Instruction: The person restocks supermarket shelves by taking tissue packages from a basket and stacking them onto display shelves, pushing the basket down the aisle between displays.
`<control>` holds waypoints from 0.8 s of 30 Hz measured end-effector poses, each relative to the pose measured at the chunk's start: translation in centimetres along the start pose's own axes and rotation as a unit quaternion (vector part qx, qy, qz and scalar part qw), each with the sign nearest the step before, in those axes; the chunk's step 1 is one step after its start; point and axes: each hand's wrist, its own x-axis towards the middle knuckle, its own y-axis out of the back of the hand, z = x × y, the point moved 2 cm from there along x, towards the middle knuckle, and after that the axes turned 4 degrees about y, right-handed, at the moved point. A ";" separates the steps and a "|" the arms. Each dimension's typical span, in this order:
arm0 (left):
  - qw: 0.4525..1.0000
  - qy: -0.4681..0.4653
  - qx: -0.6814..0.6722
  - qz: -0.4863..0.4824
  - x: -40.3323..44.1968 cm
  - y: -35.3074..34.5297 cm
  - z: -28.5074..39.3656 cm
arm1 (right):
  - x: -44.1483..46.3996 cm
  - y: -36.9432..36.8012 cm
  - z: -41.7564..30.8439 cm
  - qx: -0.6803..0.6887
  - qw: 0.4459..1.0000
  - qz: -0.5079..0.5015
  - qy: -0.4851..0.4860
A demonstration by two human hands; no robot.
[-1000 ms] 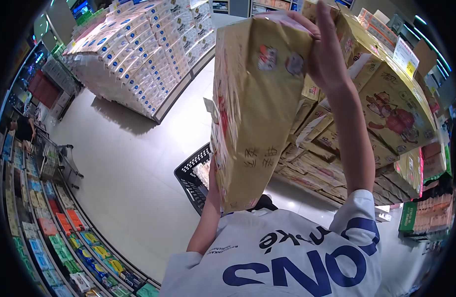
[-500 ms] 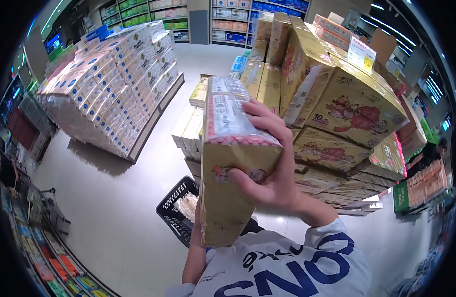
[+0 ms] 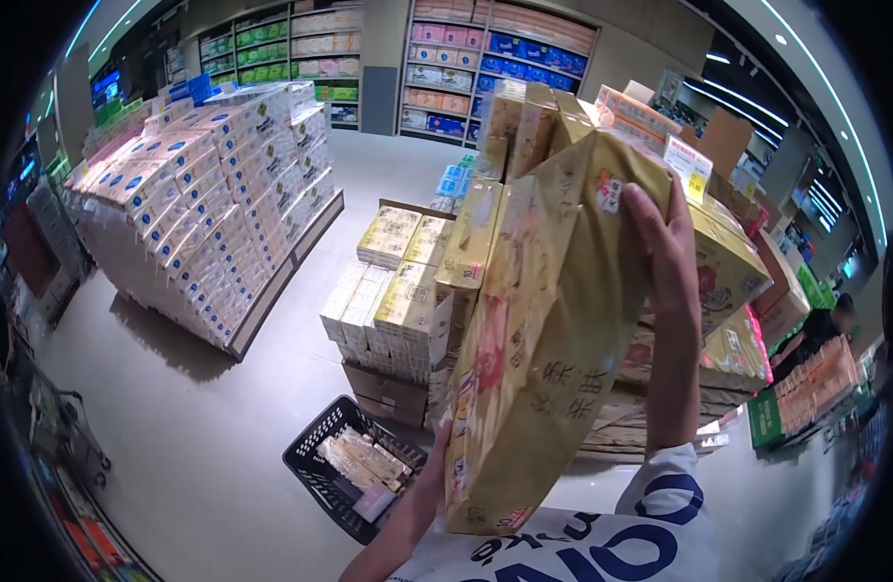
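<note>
Keep the gold pack (image 3: 563,330) tilted before the chest — right hand (image 3: 665,238) closed over its upper end, left hand (image 3: 435,475) against its lower side, finger closure there not discernible. Support the base before turning it; keep clear of the stacked gold packs (image 3: 733,262) beyond.

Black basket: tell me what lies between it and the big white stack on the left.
Bare floor alone lies between the black basket and the white stack, as the head view shows.
</note>
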 end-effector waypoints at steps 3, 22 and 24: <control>0.999 -0.009 -0.037 0.014 1.1 0.2 -1.0 | 3.8 0.9 1.7 -0.009 0.999 -0.040 -0.029; 0.967 0.213 0.137 -0.004 2.2 -9.0 6.6 | 14.6 0.5 11.5 -0.540 0.798 -0.252 0.092; 0.962 0.183 0.195 -0.045 2.7 -9.1 8.3 | 11.7 -1.8 8.6 -0.500 0.815 -0.279 0.087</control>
